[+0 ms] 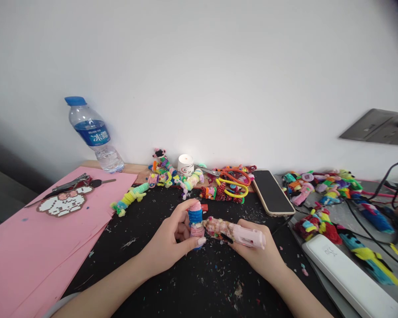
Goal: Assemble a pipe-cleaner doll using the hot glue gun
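Note:
My left hand [172, 240] is closed round a small pipe-cleaner figure [195, 217] with pink and blue coils, held upright over the black mat [185, 282]. My right hand [255, 254] grips a pink glue-gun-like tool [242, 234]; the tool's crusted tip points left and touches the figure's side. Both hands sit at the middle of the mat, close together.
Pink paper sheets [36, 247] with a pixel-bead bunny and keys [66, 201] lie left. A water bottle [94, 137], a lit candle [185, 164], scissors [234, 179], a phone [272, 192], several pipe-cleaner figures [321, 185], cables and a white power strip [348, 276] surround the mat.

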The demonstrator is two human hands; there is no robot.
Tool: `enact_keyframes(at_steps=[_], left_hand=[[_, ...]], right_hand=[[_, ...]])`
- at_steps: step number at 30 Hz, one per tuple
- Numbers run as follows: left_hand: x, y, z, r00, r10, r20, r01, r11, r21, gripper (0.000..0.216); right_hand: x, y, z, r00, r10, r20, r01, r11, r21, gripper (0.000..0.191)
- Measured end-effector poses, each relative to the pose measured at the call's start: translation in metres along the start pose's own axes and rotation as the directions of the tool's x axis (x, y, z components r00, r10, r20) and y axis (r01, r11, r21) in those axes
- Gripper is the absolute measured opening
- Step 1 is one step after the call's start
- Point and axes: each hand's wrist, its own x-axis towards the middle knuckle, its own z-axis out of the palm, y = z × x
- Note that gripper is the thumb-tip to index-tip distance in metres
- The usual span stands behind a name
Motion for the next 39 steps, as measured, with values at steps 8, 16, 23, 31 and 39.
enact_keyframes(at_steps=[8,16,23,31,39], left_hand=[[-0.0011,0.0009,0.0016,0.999,-0.029,-0.015,0.029,0.999,0.032,0.07],[-0.0008,0.0016,0.0021,0.999,-0.037,-0.025,0.038,0.999,0.027,0.072],[-0.0015,0.0019,0.0029,0.999,-0.032,-0.041,0.033,0.999,0.029,0.072],[-0.0014,0.0018,0.0023,0.999,-0.031,-0.021,0.032,0.998,0.045,0.069],[-0.0012,0.0027,0.0016,0.999,-0.043,-0.013,0.044,0.998,0.035,0.07]], right_hand=[[0.0012,-0.0007,0.0009,1.0,-0.013,-0.008,0.013,1.0,-0.006,0.029],[0.0002,-0.0018,0.0005,1.0,-0.008,0.003,0.008,1.0,-0.015,0.03],[-0.0002,-0.002,0.0008,1.0,-0.013,0.008,0.013,1.0,-0.002,0.03],[0.0003,-0.0021,0.0009,0.999,-0.046,0.001,0.046,0.997,-0.059,0.029],[-0.0005,-0.0027,-0.0001,0.997,-0.079,-0.011,0.078,0.994,-0.08,0.027]])
